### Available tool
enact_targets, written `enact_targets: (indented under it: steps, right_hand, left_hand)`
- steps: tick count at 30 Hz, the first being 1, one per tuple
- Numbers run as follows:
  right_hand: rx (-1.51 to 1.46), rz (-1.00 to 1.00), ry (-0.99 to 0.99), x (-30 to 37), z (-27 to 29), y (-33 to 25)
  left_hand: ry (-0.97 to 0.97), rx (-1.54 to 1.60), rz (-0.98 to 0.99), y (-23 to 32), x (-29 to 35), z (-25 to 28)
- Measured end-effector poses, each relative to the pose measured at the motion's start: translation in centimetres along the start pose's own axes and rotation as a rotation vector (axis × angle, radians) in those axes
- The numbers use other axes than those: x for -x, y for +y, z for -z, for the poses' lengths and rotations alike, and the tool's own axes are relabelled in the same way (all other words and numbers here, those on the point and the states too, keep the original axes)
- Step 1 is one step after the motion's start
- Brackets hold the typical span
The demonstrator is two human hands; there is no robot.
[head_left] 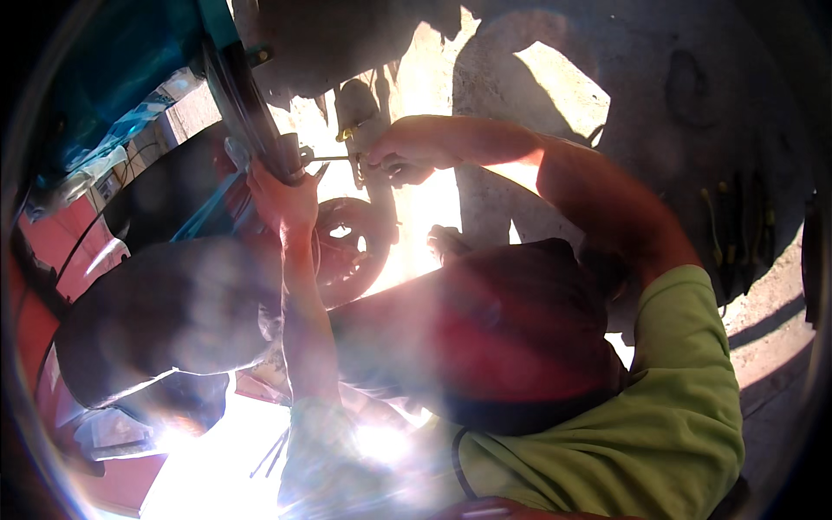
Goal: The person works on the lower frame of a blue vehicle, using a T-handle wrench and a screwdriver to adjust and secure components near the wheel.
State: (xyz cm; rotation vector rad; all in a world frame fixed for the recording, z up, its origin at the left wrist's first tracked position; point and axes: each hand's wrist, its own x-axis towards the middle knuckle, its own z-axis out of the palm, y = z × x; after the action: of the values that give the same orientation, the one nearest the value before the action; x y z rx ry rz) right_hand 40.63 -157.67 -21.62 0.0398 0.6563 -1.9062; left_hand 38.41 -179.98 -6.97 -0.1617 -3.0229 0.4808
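The biggest shape here is a dark vehicle body, smooth and rounded, washed out by strong sun glare, with a teal frame part above it. Next comes the black tyre, a curved band of matt rubber running down from the top edge, and below it a round red hub with cut-out openings, hard metal by its look. The person wears a lime-green knit shirt, and their arms reach up from the lower edge. The left hand is wrapped around the lower edge of the tyre, fingers closed on it. The right hand is closed around a thin straight metal rod, which lies level between the hand and the tyre, its far end touching the wheel area just above the left hand. A small brass-coloured fitting sits near the rod on a grey upright part. In my judgement, the rod could slip off its seat, since it is slim and smooth and held only at one end; the left fingers lie close to its tip and might get jabbed. The glare also hides fine detail, so misaligning the rod seems likely.
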Motion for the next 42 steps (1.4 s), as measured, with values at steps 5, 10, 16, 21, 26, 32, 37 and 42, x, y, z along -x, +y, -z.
enact_targets:
  steps: [5, 10, 16, 21, 26, 32, 37, 42]
  right_hand:
    - [0.55, 0.179, -0.007, -0.1, -0.2, 0.1]
    - [1.106, 0.524, 0.358, 0.8, -1.5, 1.5]
    - [1.159, 0.561, 0.428, 0.3, -1.7, 2.4]
    - [0.743, 0.271, 0.207, 0.0, -1.3, 0.7]
    - [0.182, -0.075, -0.089, 0.6, -1.0, -1.5]
    - [0.551, 0.216, -0.103, -1.6, -0.5, 0.6]
    - [0.984, 0.472, 0.24, -0.9, -1.9, 2.9]
    - [1.322, 0.454, 0.331, 0.2, -2.0, 2.3]
  left_hand:
    - [0.008, -0.006, -0.02, -0.5, 0.2, -0.3]
    - [-0.003, -0.018, -0.013, 0.4, 0.2, 0.1]
    - [0.055, -0.105, -0.036, -0.3, 0.2, -0.5]
    - [0.093, -0.084, -0.143, -1.1, 0.1, -0.9]
    - [0.07, -0.054, -0.109, -0.9, 0.3, -0.5]
    - [0.018, -0.013, -0.047, 0.0, 0.1, -0.1]
    - [-0.013, 0.012, -0.027, 0.1, 0.2, 0.3]
    - [0.006, -0.007, -0.024, -0.2, 0.3, 0.0]
